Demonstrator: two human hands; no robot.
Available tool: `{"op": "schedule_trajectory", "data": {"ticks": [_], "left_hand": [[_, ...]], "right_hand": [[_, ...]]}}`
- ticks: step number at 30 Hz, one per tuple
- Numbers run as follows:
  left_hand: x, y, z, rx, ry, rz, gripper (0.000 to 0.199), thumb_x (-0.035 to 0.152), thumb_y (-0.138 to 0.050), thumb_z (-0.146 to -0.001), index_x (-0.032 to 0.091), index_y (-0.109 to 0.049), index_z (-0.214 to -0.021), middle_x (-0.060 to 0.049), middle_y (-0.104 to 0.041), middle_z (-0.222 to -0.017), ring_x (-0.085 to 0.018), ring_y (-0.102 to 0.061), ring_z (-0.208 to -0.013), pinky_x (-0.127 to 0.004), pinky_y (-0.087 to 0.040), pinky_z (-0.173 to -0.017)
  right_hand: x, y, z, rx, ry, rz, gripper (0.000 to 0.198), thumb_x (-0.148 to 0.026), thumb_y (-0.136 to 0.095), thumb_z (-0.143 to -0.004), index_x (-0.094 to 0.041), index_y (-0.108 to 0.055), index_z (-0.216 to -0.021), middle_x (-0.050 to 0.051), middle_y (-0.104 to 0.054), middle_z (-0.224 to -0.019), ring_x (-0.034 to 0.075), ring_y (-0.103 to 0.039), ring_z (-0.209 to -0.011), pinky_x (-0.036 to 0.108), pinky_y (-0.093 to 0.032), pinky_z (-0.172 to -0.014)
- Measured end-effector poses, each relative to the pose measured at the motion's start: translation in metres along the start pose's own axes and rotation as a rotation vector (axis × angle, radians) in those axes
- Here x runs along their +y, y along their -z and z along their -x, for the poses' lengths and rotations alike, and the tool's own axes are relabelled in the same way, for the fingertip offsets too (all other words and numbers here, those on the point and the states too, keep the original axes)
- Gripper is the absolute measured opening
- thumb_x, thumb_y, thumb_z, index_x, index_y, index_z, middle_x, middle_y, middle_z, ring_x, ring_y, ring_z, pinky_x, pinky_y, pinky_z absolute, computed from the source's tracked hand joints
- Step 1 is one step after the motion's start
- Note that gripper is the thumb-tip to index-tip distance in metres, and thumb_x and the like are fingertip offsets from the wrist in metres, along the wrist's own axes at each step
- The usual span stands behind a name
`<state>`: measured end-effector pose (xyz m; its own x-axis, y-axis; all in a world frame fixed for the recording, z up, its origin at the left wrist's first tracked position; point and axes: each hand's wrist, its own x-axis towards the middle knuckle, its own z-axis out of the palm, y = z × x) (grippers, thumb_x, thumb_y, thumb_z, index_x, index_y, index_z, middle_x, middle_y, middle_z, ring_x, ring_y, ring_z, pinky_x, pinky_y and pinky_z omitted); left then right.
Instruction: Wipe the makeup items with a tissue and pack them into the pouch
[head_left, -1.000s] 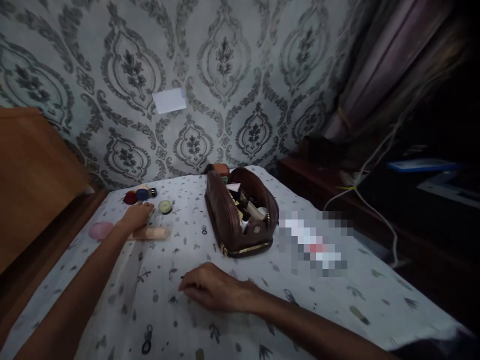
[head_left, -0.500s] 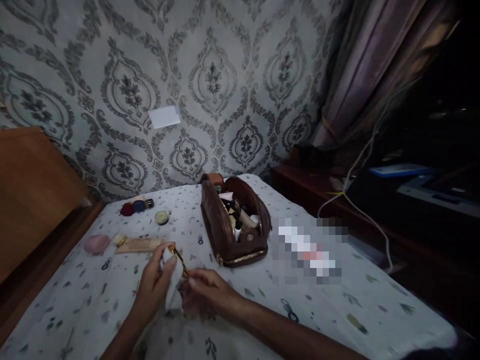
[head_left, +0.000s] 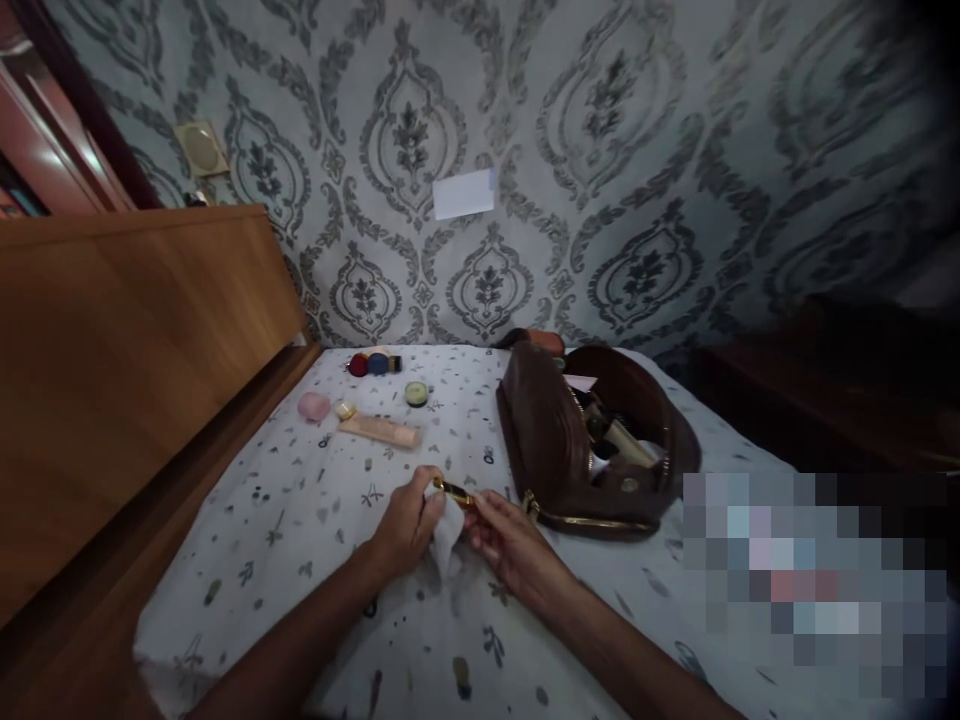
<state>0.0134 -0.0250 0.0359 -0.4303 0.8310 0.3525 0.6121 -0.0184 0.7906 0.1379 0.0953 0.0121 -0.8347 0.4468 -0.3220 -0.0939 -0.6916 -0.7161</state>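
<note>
A slim gold and black cosmetic tube (head_left: 455, 491) lies almost level between my two hands, above the bed-like cloth surface. My left hand (head_left: 409, 520) is closed on a white wipe (head_left: 448, 540) and pinches the tube's left end along with it. The wipe hangs down in loose folds. At the tube's right end, the fingers of my right hand (head_left: 514, 545) are closed around it. Just right of my hands stands a brown toiletry bag (head_left: 544, 430), unzipped, with several cosmetics (head_left: 626, 445) inside.
Beyond my left hand lie a beige squeeze tube (head_left: 379, 430), a small round pot (head_left: 345, 410), a pink lump (head_left: 313, 406) and a green-topped jar (head_left: 416, 394). Red and blue items (head_left: 379, 364) sit farther back. A wooden panel (head_left: 150, 290) borders the left; a blurred patch covers the right.
My view has swung left, so everything appears farther right. The gold and black tube, steeply slanted before, is now nearly level; both hands still hold it.
</note>
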Motion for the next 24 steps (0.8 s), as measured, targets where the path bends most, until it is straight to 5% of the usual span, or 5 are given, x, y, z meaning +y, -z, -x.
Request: {"op": "schedule_trajectory", "data": {"ticks": [9, 24], "left_hand": [[0.008, 0.002, -0.004, 0.062, 0.125, 0.203, 0.039, 0.050, -0.032, -0.099, 0.021, -0.050, -0.081, 0.002, -0.049, -0.068, -0.014, -0.047, -0.065, -0.026, -0.039, -0.064], [0.000, 0.007, -0.010, -0.177, 0.097, 0.132, 0.034, 0.046, -0.039, -0.096, 0.019, -0.053, -0.081, 0.002, -0.050, -0.070, -0.015, -0.047, -0.068, -0.026, -0.036, -0.066]], "right_hand": [[-0.005, -0.003, 0.003, -0.037, 0.003, -0.063, 0.045, -0.037, -0.094, -0.054, -0.019, -0.057, -0.072, 0.000, -0.069, -0.066, 0.008, -0.059, -0.054, 0.016, -0.047, -0.053], [-0.006, 0.006, -0.001, -0.086, 0.245, 0.195, 0.047, -0.049, -0.088, -0.061, -0.020, -0.062, -0.086, 0.000, -0.070, -0.071, 0.013, -0.064, -0.060, 0.024, -0.049, -0.060]]}}
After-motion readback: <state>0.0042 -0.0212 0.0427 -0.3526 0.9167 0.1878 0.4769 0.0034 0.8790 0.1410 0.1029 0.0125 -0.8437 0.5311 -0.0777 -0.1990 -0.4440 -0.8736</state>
